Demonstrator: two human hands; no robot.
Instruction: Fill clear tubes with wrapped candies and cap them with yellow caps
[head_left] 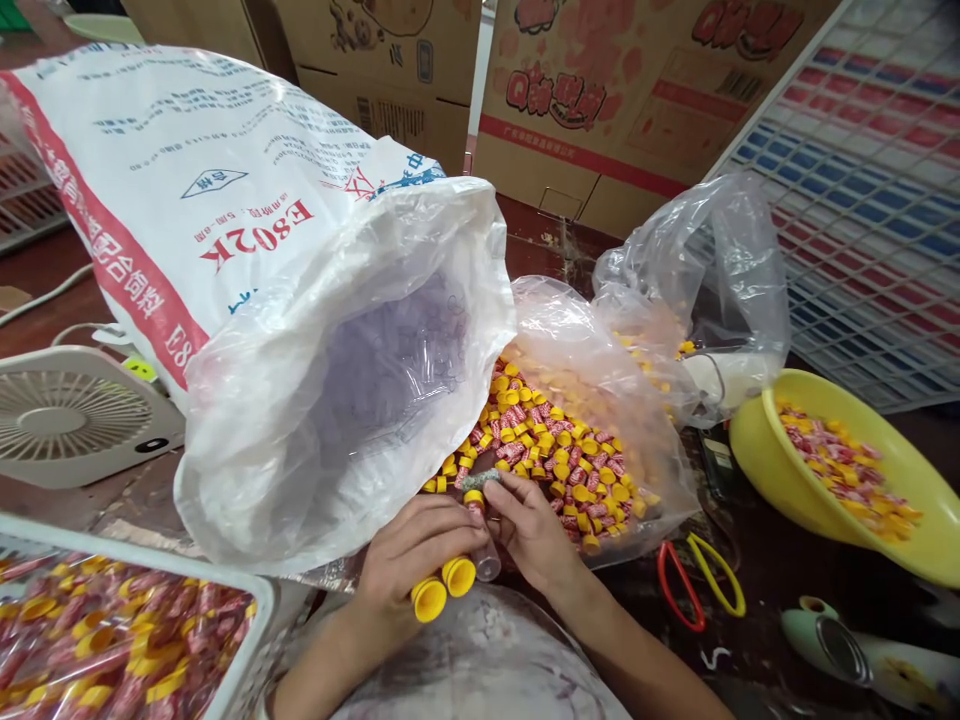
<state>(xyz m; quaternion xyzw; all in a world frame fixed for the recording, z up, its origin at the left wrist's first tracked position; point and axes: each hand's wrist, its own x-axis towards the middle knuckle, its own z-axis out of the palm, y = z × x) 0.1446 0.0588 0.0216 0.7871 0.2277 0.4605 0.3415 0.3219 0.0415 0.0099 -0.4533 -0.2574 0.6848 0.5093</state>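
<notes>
My left hand (424, 540) is closed around clear plastic tubes. Two round yellow caps (429, 599) stick out below its palm. At its fingertips is another tube (487, 562), its clear end pointing toward me, with a yellow cap (473, 497) and red-and-white wrapper at its far end. My right hand (534, 535) pinches at this tube from the other side, thumb and fingers bent. A small grey-green piece (480, 481) shows at the fingertips; its kind is unclear. Just beyond lies a heap of yellow-capped pieces with red-and-white wrappers (577, 460), spilling from a clear bag (637, 400).
A large white woven sack (225, 500) gapes at left, clear tubes inside. A white basket (259, 610) of filled tubes stands front left, near a fan (82, 410). At right are scissors (681, 587), a yellow basin (765, 470) and a wire rack (862, 250). Cardboard boxes (570, 150) stand behind.
</notes>
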